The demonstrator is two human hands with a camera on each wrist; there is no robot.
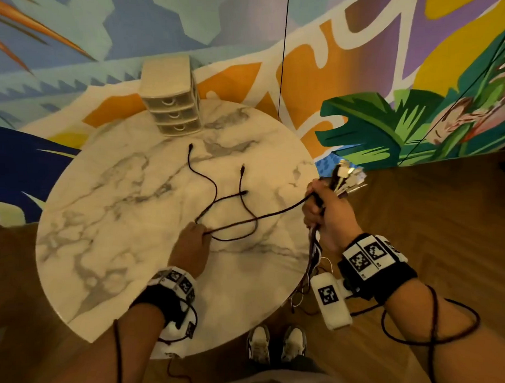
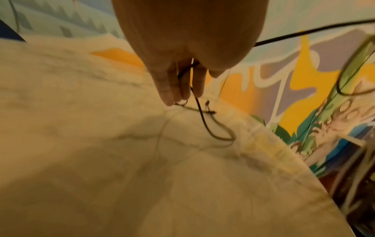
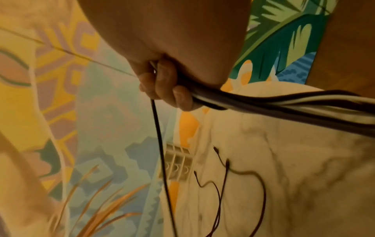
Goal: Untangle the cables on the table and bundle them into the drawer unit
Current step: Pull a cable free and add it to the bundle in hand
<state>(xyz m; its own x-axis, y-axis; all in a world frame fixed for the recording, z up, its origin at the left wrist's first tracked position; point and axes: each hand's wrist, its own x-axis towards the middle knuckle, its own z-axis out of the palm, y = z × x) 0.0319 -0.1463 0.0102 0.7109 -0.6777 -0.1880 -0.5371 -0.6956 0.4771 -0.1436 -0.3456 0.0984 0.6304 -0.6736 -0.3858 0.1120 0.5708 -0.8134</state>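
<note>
Thin dark cables (image 1: 217, 192) lie looped on the round marble table (image 1: 109, 225), their plug ends pointing toward the beige three-drawer unit (image 1: 172, 108) at the far edge. My left hand (image 1: 190, 245) pinches a dark cable (image 2: 199, 109) near the table's middle. My right hand (image 1: 320, 212) hangs off the table's right edge, fist closed round a bundle of black and white cables (image 3: 263, 102), with several plugs (image 1: 348, 176) sticking up above it. One dark cable (image 1: 261, 218) stretches between both hands. All drawers look closed.
A thin black cord (image 1: 283, 52) hangs down behind the table. The floor around is wood with a bright mural rug (image 1: 384, 72). My shoes (image 1: 276, 345) stand at the table's near edge. Loose bundle ends dangle below my right hand.
</note>
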